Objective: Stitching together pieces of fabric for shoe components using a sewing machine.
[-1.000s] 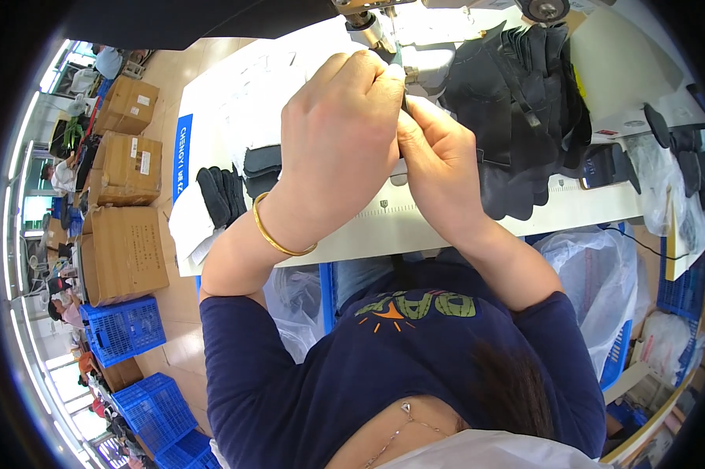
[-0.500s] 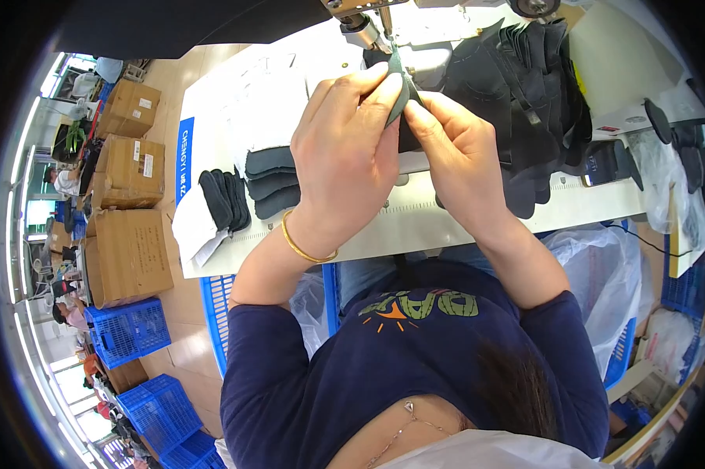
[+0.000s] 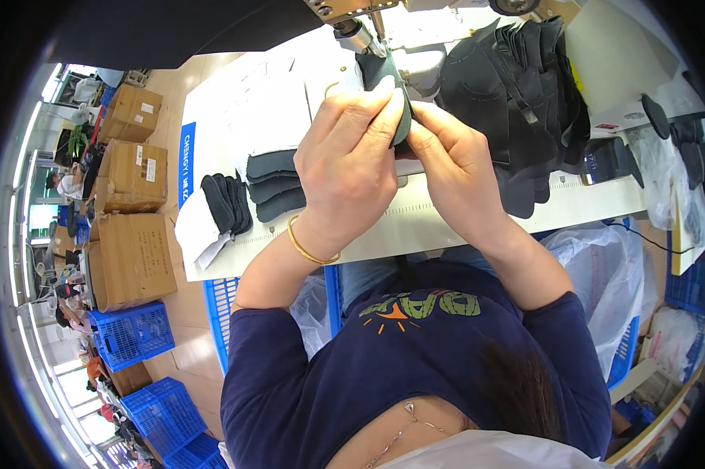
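Both hands meet at a dark grey-green fabric piece (image 3: 400, 125) under the head of a sewing machine (image 3: 358, 35). My left hand (image 3: 352, 156) pinches its left side between thumb and fingers; a gold bangle circles that wrist. From the right, my right hand (image 3: 451, 162) pinches the lower right edge of the piece. The far end of the fabric reaches the needle area, and its lower part is partly hidden by my fingers. Left of my left hand lie small stacks of dark cut pieces (image 3: 273, 187) on the white table.
A big heap of black cut pieces (image 3: 508, 102) lies right of the machine's needle, with a phone (image 3: 605, 160) beyond it. A bundle of dark pads (image 3: 226, 205) rests at the table's left. Cardboard boxes (image 3: 133, 254) and blue crates (image 3: 132, 334) stand on the floor at left.
My hands have come slightly toward me with the fabric piece, and its flat face now shows more beside the needle. Both hands keep their pinch.
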Demonstrator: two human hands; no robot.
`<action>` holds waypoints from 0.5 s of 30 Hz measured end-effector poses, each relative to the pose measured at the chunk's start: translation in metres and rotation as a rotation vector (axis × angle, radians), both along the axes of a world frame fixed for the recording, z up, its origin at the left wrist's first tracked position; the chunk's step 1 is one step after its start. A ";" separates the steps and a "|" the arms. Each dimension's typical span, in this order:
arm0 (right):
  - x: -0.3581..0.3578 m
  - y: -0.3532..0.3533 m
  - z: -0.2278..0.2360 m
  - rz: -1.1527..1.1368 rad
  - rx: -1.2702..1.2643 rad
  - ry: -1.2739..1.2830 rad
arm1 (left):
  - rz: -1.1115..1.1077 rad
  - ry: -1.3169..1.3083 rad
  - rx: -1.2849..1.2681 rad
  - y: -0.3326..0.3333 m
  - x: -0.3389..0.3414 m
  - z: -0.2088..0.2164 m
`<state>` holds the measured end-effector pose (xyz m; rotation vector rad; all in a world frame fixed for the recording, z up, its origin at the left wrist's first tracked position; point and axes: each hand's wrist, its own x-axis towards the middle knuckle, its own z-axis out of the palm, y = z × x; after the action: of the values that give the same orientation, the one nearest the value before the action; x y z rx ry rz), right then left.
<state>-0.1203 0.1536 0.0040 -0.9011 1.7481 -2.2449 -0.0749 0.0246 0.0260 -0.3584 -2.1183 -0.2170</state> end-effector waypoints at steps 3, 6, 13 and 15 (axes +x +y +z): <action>-0.001 0.002 0.001 0.015 0.012 0.005 | 0.004 0.017 -0.018 0.001 0.000 -0.002; 0.000 0.003 0.004 0.022 0.027 0.000 | 0.018 0.032 -0.042 0.002 -0.001 -0.001; 0.000 0.003 0.005 0.040 0.017 -0.033 | 0.047 0.049 -0.087 0.002 -0.001 -0.003; 0.001 0.003 0.007 0.044 0.000 -0.042 | 0.049 0.050 -0.088 0.003 -0.001 -0.004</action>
<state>-0.1193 0.1567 0.0106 -0.8771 1.6936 -2.2197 -0.0761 0.0275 0.0224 -0.3588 -2.0894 -0.0858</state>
